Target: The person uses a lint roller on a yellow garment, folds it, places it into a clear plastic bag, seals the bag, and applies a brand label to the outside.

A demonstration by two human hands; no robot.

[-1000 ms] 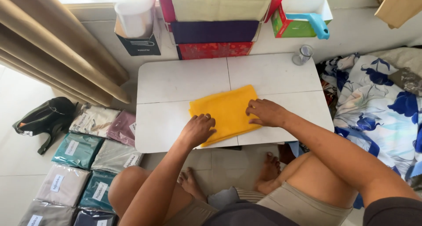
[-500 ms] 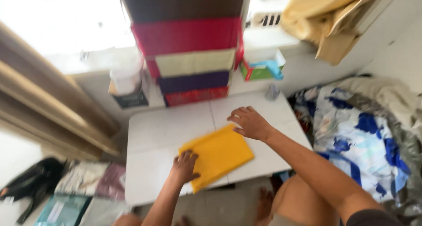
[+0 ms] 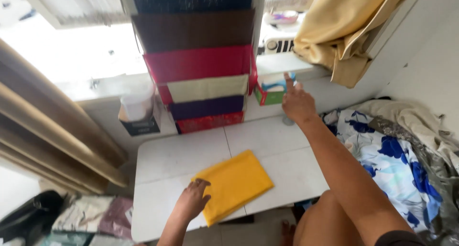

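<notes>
Yellow folded cloth, soft, light, limp; lies flat on white counter. Left hand rests open-palmed on its near-left corner; best pinched at folded edges. Right hand, empty, fingers extended, reaches toward tissue box.

A home, likely a bedroom used for packing cloth: a low white table at centre, floral bedding at right, curtains at left, stacked folded fabrics against the sill, wrapped garments on the floor lower left.

Bright window, tan curtains — white table
</notes>
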